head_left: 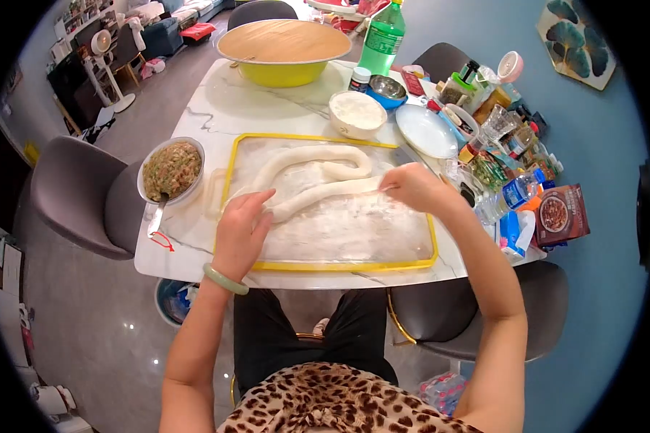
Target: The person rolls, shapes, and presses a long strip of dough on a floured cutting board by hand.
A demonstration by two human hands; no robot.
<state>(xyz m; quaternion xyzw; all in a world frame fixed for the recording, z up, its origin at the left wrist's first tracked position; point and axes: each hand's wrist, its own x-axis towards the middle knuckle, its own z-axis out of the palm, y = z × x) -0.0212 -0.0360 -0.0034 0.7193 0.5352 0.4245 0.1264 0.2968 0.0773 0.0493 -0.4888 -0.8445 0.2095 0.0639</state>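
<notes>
A long rope of white dough (318,193) lies in a curved loop on a floured board (325,242) with a yellow rim. My left hand (242,227), a pale green bangle on its wrist, rests at the left bend of the rope with its fingers stretched out and apart. At the rope's right end, my right hand (415,187) is closed, with thumb and fingertips pinched on the dough. Part of that end is hidden by the fingers. Flour is smeared over the board's surface.
Left of the board stands a bowl of minced filling (172,171) with a spoon (157,216). Behind are a flour bowl (357,112), a large yellow basin (283,72) and a green bottle (383,40). A white plate (426,131) and crowded jars and bottles line the right side.
</notes>
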